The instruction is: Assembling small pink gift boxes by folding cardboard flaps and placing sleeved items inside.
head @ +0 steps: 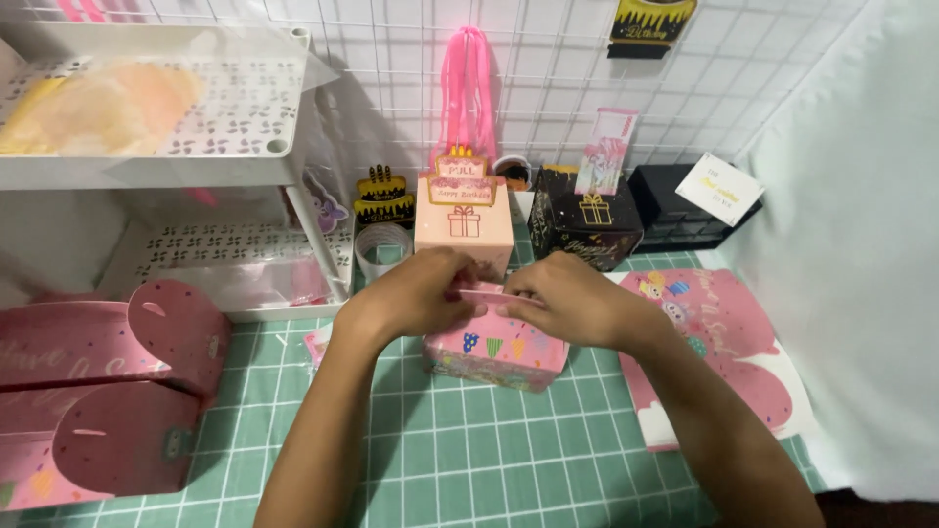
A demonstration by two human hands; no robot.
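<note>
Both hands meet over a small pink gift box point(495, 349) standing on the green gridded worktop point(469, 460); the left hand point(423, 291) and the right hand point(562, 296) are each pinched on the box's pink top flap point(486, 292), fingertips almost touching; flat pink box blanks point(719, 342) lie just to the right, folded pink boxes point(108, 391) well apart at the left, a taller pink box point(464, 225) behind, near a black box point(584, 230).
</note>
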